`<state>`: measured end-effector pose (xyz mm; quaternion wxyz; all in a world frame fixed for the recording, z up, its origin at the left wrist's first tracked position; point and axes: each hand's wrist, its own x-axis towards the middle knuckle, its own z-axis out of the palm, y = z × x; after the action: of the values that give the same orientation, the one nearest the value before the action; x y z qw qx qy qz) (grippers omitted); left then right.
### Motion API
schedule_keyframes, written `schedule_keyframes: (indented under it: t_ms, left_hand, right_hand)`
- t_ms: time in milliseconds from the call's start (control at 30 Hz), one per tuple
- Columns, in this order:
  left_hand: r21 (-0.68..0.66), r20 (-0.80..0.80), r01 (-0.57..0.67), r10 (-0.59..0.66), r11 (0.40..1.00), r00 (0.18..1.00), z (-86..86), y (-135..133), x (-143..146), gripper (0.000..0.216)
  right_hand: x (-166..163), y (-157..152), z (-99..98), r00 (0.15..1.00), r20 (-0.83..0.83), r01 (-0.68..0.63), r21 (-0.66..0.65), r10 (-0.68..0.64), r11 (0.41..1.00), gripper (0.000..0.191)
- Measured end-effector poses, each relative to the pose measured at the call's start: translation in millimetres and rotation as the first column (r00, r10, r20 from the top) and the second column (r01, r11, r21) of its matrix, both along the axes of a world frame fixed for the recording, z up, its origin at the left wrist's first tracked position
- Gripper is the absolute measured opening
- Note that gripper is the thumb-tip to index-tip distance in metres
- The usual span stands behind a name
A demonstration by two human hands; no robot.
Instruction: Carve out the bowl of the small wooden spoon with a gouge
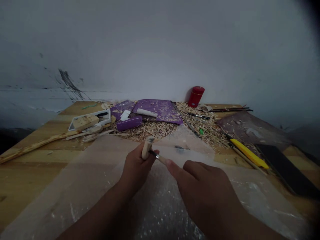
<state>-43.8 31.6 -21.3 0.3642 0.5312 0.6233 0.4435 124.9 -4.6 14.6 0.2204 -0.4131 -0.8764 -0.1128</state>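
Observation:
My left hand (pixel 136 166) is closed round a short, pale wooden piece (pixel 147 148) that stands up out of the fist, slightly tilted. My right hand (pixel 200 183) grips the light wooden handle of a carving tool (pixel 161 159), index finger stretched along it. The tool's dark metal end touches or lies right at the side of the wooden piece; its exact tip is hard to make out. Both hands are above a sheet of clear plastic (pixel 100 180) spread over the wooden table (pixel 30 173).
Wood shavings (pixel 160 130) lie behind my hands, with purple sheets (pixel 160 108) and a red canister (pixel 196 96) by the wall. On the left are a white tray (pixel 71 126) and a long stick (pixel 37 145). A yellow cutter (pixel 248 153) and a dark flat slab (pixel 285 170) are at right.

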Motion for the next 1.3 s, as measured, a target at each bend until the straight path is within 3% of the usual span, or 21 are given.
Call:
schedule_keyframes:
  t_ms: [100, 233, 467, 667, 800, 967, 1167, 1300]
  left_hand:
    - [0.046, -0.093, -0.030, 0.034, 0.998, 0.995, -0.1, -2, 1, 0.012]
    - [0.019, -0.081, -0.053, 0.054, 0.998, 0.995, 2.1, -4, 5, 0.012]
    - [-0.075, 0.154, -0.049, 0.060, 0.996, 0.986, 0.5, -6, 7, 0.018]
    - [-0.127, 0.416, 0.006, 0.048, 0.992, 0.908, 3.6, -6, 11, 0.025]
    - [-0.156, 0.577, 0.108, 0.002, 0.982, 0.817, 6.8, -8, 14, 0.028]
    - [-0.115, 0.644, 0.198, -0.078, 0.973, 0.761, 3.6, -6, 11, 0.026]
    - [-0.060, 0.516, 0.147, -0.095, 0.987, 0.851, -5.2, 1, 3, 0.022]
    - [-0.055, 0.430, 0.118, -0.083, 0.991, 0.899, -7.2, 2, 0, 0.023]
  right_hand:
    - [-2, -3, -2.2, 1.000, -0.027, -0.011, -0.018, 0.010, 1.000, 0.034]
    - [-4, -1, -5.3, 0.986, -0.160, -0.060, -0.108, 0.042, 0.992, 0.033]
    - [-15, -2, -25.7, 0.983, -0.179, -0.036, 0.038, 0.042, 0.999, 0.031]
    - [-19, 3, -44.6, 0.966, -0.250, -0.037, 0.092, 0.059, 0.995, 0.029]
    - [-21, 10, -47.9, 0.904, -0.420, -0.094, -0.003, 0.084, 0.996, 0.030]
    - [-17, 16, -37.7, 0.696, -0.718, -0.229, -0.209, 0.010, 0.951, 0.028]
    - [5, 14, -19.9, 0.908, -0.408, -0.169, -0.146, 0.096, 0.975, 0.036]
    - [8, 10, -11.9, 0.966, -0.246, -0.101, -0.070, 0.080, 0.992, 0.034]
